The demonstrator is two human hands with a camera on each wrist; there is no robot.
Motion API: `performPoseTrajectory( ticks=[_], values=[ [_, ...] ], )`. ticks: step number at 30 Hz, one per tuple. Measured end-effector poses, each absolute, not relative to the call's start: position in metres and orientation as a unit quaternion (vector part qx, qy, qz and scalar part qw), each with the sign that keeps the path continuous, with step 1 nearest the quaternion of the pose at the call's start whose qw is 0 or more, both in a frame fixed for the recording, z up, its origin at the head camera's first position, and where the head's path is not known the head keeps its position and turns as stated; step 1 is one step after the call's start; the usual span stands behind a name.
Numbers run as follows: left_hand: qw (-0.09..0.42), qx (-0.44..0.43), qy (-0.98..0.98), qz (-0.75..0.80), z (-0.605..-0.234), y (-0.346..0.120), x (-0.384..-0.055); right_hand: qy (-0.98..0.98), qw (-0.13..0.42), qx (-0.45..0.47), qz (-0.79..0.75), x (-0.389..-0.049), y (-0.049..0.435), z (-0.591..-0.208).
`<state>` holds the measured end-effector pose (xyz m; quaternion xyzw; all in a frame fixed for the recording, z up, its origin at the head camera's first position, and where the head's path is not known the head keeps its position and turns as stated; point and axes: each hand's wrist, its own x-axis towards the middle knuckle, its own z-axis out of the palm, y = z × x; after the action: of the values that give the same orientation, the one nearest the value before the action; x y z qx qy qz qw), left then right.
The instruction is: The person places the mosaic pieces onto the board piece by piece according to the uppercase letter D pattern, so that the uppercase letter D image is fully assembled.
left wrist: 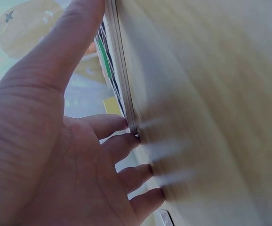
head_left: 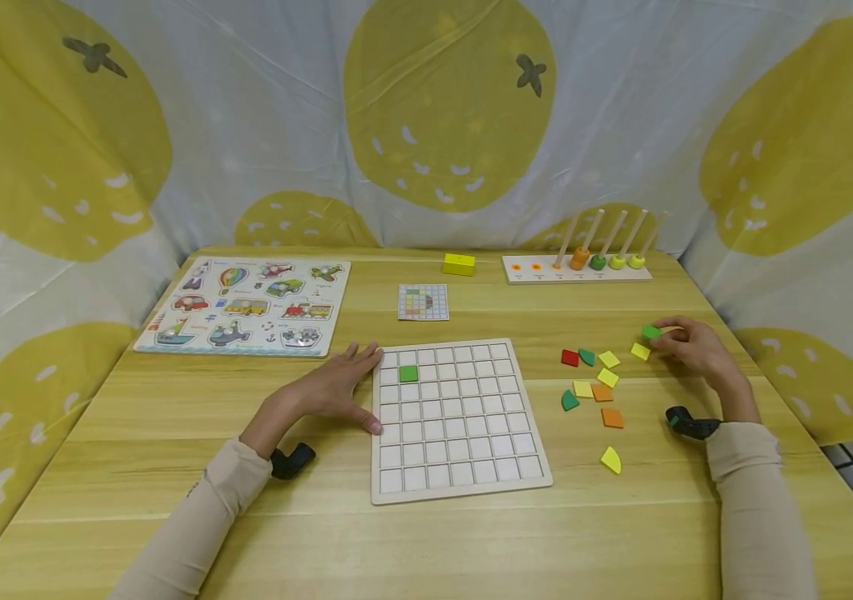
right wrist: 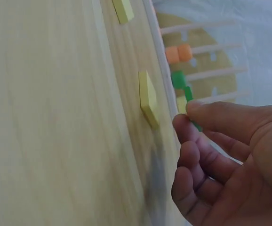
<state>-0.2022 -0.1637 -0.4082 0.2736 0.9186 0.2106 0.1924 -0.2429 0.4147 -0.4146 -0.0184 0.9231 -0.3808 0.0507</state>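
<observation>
A white grid board (head_left: 464, 496) with a pale wooden frame lies in the middle of the table, one green square tile (head_left: 408, 373) in a cell near its upper left. My left hand (head_left: 336, 387) rests at the board's left edge, fingers spread and fairly straight, thumb on the frame. On the right, my right hand (head_left: 696, 350) pinches a green tile (head_left: 650, 332) between thumb and forefinger; the right wrist view shows this tile edge-on. Just beside that hand lies a yellow tile (head_left: 639, 352). Left of it are several loose tiles, among them a red square (head_left: 570, 357) and an orange square (head_left: 612, 417).
Behind the board sit a small printed pattern card (head_left: 423, 312) and a yellow block (head_left: 459, 264). A vehicle picture puzzle (head_left: 268, 283) occupies the back left. At the back right, a peg stand (head_left: 576, 275) with upright rods carries coloured beads. Patterned cloth (head_left: 283, 125) hangs around the table.
</observation>
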Motion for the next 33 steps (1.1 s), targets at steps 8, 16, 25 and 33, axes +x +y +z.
performPoseTrajectory(
  ticks=[8, 16, 25, 33],
  values=[
    [0.194, 0.273, 0.919, 0.209, -0.408, -0.164, -0.202, 0.912, 0.019, -0.059, -0.405, -0.249, 0.389, -0.405],
    [0.194, 0.273, 0.920, 0.205, -0.409, -0.163, -0.204, 0.907, 0.008, -0.100, -0.410, -0.254, 0.359, -0.397],
    [0.195, 0.270, 0.921, 0.201, -0.410, -0.164, -0.204, 0.903, 0.023, -0.132, -0.407, -0.256, 0.326, -0.389],
    [0.197, 0.271, 0.921, 0.201, -0.410, -0.164, -0.204, 0.903, 0.036, -0.162, -0.397, -0.255, 0.298, -0.383]
  ],
)
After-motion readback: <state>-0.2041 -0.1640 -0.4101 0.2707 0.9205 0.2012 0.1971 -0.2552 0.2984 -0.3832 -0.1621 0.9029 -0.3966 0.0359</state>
